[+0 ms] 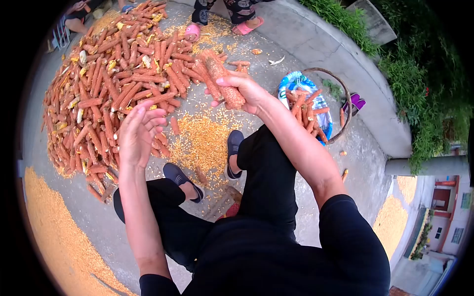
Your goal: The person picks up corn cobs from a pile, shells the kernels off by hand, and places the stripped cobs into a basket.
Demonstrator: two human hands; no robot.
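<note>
My right hand (242,91) is closed around corn cobs (217,74), reddish and stripped of kernels; at least two show, held above the ground in front of me. My left hand (140,133) is raised with its fingers apart and nothing in it, in front of the near right side of a big heap of corn cobs (118,89). Loose yellow kernels (200,143) lie on the concrete between my feet and the heap. To the right stands a basket (321,108) with a hooped handle and a blue and white lining, holding several cobs.
A person in pink sandals (247,25) stands beyond the heap, and parts of other people show at the top left. A low concrete wall (345,64) with plants curves along the right. Purple shoes (354,103) sit by the basket. Kernels are spread (64,237) at the lower left.
</note>
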